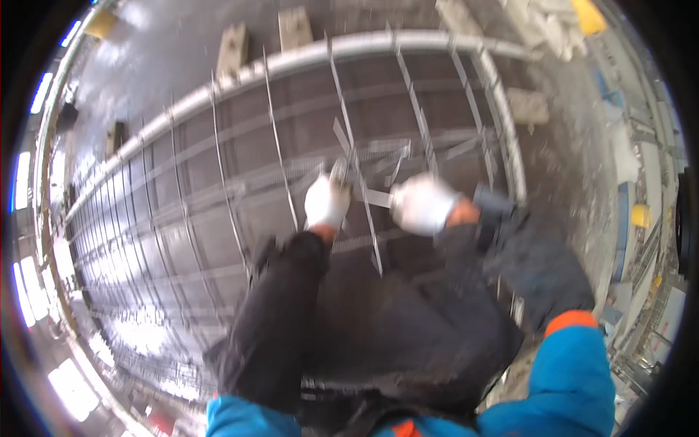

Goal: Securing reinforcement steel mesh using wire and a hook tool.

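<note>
My left hand (326,202), in a white glove, is closed around a small greyish metal piece (340,172) beside a thin steel bar (370,218). Too little of that piece shows to name its kind. To the right of the bar, my right hand (424,204), also white-gloved, grips a flat grey strip (376,197) that points toward the left hand. Another narrow flat strip (342,138) slants against the same bar just above. A bent thin metal piece (397,162) lies between and beyond the hands.
Several crossing bars span a dark, shiny flat mould surface (306,124). A pale raised edge strip (240,76) bounds its far side, and another edge (508,131) bounds the right. Pale blocks (295,29) stand beyond. At far right are a yellow object (641,215) and assorted materials.
</note>
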Demonstrator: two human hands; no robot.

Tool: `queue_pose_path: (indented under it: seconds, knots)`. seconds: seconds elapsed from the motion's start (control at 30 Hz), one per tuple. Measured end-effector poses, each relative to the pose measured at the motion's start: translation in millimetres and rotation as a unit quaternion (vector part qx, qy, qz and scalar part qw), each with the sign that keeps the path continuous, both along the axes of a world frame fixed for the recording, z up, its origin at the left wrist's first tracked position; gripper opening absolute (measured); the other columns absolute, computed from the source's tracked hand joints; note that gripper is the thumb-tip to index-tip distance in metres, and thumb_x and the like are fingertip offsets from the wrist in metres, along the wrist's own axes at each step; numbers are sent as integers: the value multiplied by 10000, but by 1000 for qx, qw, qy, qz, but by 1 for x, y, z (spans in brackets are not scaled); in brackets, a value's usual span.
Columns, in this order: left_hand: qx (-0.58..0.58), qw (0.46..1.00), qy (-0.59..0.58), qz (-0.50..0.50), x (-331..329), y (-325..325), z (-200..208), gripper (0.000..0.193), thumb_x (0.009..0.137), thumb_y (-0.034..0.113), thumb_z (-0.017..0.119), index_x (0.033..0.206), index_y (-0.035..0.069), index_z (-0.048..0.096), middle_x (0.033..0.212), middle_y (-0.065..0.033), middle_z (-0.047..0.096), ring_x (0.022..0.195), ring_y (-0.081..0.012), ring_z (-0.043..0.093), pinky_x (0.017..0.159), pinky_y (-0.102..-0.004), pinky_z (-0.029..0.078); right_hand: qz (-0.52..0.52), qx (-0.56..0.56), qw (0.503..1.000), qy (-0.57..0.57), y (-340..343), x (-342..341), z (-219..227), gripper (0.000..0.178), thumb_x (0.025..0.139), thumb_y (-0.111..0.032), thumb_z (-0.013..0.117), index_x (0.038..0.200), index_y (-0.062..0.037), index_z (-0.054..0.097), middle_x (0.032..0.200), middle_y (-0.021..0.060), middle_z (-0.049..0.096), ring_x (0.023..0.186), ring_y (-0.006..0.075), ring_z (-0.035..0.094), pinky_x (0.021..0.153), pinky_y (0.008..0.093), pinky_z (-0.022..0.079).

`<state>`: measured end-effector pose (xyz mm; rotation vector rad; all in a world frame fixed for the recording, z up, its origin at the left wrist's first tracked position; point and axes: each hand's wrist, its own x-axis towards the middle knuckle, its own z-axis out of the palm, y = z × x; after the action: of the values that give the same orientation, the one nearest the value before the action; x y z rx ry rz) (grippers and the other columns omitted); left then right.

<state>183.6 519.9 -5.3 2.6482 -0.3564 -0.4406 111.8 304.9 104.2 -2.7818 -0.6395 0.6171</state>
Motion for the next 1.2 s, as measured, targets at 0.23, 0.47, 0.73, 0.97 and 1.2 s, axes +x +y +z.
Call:
queue_pose_path:
  seconds: [0.23,0.47,0.73,0.97,1.2]
  knots:
    - [-95,987,-109,75,39,45,62,299,863,346,722,829,53,681,848,-155,633,769,-374,660,683,-479,520,-392,262,881,29,-17,9,7,318,908,-391,621,1057,-124,710,808,126,708,702,288,692,643,422,539]
    - [-209,975,-34,-74,5,42,211,271,821,307,763,900,55,702,901,-167,650,811,-387,668,720,-456,539,-513,543,602,283,55,40,150,194,934,-240,708,975,-50,701,712,-20,640,503,62,546,415,218,398]
    - [-163,973,110,-119,-67,112,451,339,814,323,744,1055,89,702,965,-159,677,882,-380,677,767,-454,546,-508,487,600,381,125,-15,354,191,932,-211,696,1003,-36,670,700,10,639,504,101,574,421,253,419]
    - [-167,966,149,-130,-101,160,615,419,825,452,733,1016,79,747,1084,-178,697,991,-365,674,877,-406,540,-491,498,603,383,171,-58,514,220,937,-258,684,907,-40,686,695,31,650,532,126,590,440,279,431]
    - [-195,957,205,-72,-109,154,646,389,839,477,718,983,119,762,1018,-162,702,944,-360,679,833,-420,539,-477,446,645,397,168,-48,566,246,944,-266,661,911,-26,697,724,48,676,538,137,601,443,278,441]
